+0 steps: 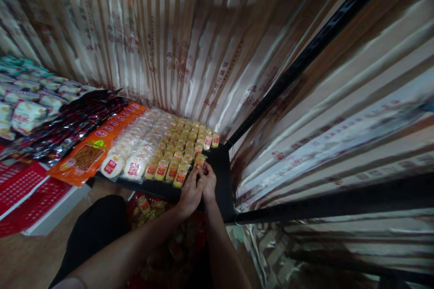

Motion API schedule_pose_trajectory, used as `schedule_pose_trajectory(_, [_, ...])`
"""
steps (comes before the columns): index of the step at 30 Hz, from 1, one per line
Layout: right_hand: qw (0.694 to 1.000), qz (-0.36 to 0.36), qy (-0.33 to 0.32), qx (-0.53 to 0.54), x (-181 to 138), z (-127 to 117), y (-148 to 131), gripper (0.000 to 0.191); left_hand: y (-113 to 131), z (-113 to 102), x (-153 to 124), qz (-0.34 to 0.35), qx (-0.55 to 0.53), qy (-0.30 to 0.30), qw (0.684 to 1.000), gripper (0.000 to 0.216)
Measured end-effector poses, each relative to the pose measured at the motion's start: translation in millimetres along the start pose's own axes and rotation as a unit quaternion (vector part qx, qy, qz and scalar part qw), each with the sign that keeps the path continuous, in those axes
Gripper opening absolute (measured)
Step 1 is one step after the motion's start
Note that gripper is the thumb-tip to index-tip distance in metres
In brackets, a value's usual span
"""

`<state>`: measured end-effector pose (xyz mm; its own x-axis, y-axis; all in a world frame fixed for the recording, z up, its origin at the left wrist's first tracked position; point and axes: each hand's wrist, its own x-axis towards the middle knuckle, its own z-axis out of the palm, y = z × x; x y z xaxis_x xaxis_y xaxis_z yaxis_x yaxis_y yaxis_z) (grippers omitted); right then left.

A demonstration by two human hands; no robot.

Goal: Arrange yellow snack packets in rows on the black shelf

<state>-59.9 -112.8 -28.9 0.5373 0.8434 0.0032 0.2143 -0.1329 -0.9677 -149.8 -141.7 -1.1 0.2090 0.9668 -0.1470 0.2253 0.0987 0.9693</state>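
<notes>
My right hand [208,181] pinches a small yellow wrapped snack packet [200,160] with a red label, at the right end of a black shelf [219,176]. Close against it, my left hand [191,195] has its fingers closed at the packet's lower edge, partly hiding it. To the left stand rows of matching yellow snack packets [172,170], laid flat and running back toward the wall. Beside those rows lie clear-wrapped round white crackers [112,165] with red labels.
An orange snack bag [83,158], dark shiny packets [73,122] and white packets [29,117] continue leftward. A red basket [40,194] stands at lower left. Loose yellow packets [144,205] lie below my forearms. A black post [288,72] and striped sheeting [190,31] bound the shelf.
</notes>
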Motion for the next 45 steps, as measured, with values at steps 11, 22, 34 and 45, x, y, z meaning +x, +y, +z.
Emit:
schedule_pose_trajectory(11, [0.997, -0.021, 0.002, -0.072, 4, 11, 9, 0.048, -10, 4, 16, 0.008, -0.038, -0.010, 0.999, 0.054])
schedule_pose_trajectory(22, [0.991, -0.045, -0.007, -0.129, 6, 17, 14, 0.040, -24, 14, 24, 0.036, -0.031, -0.004, 0.999, 0.053])
schedule_pose_trajectory(34, [0.987, -0.086, 0.062, -0.121, -47, 5, 1, 0.045, -17, -9, -22, 0.126, 0.036, 0.003, 0.991, 0.040])
schedule_pose_trajectory(45, [0.995, -0.005, 0.002, -0.100, -185, 19, 42, 0.029, -95, -72, -115, 0.019, 0.184, -0.100, 0.978, 0.036])
